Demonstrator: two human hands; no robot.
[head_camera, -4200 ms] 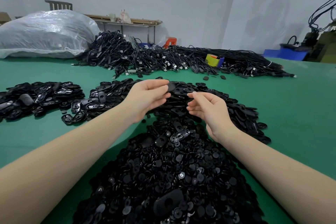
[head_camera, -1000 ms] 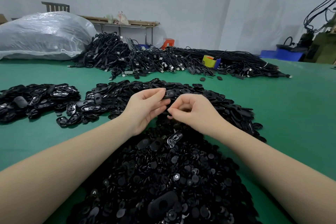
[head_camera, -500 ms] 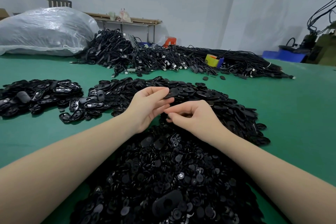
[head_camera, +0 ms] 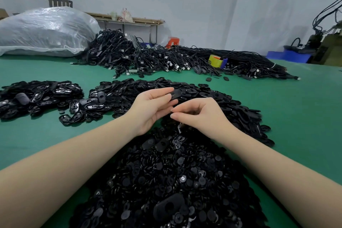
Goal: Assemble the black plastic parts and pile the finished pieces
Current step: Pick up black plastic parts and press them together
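While the left hand (head_camera: 153, 105) holds one oval black shell (head_camera: 175, 94) by its end between thumb and straight fingers, so that its face is free for fitting, the right hand (head_camera: 199, 114) comes to it with thumb and forefinger pressed together; whether a small piece is pinched there, I cannot tell. Both hands work above the middle of the green table (head_camera: 296, 109). I count three heaps of parts: round discs (head_camera: 175, 177) at the near edge, oval shells (head_camera: 212, 98) behind the hands, and probably the finished pieces (head_camera: 40, 96) toward the left edge.
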